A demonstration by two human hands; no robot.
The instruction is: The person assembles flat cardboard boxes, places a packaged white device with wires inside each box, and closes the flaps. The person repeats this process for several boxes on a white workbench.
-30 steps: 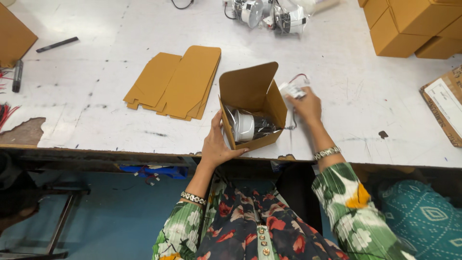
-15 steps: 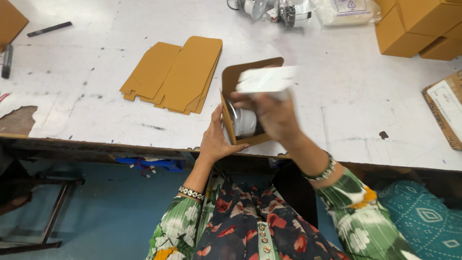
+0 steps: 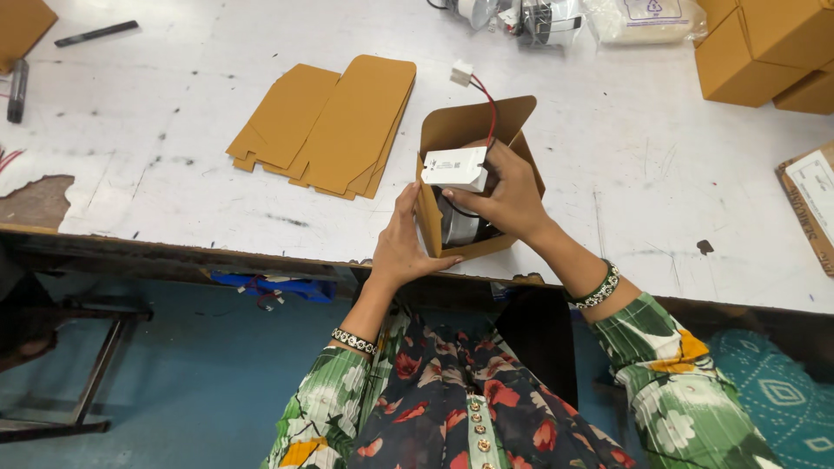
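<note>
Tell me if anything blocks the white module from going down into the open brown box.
Partly. The right hand holds the white module just above the open box, whose flap stands clear behind. A silver round part already lies inside beneath it. The left hand steadies the box's outer wall.

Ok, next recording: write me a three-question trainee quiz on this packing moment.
1. True or false: the right hand holds the small white rectangular module over the open brown cardboard box.
2. What does the left hand touch? A) the stack of flat brown cardboard blanks B) the box's side C) the black pen
3. Fill in: a red and black wire runs from the module to a white ____.

Key: 1 true; 2 B; 3 connector.
</note>
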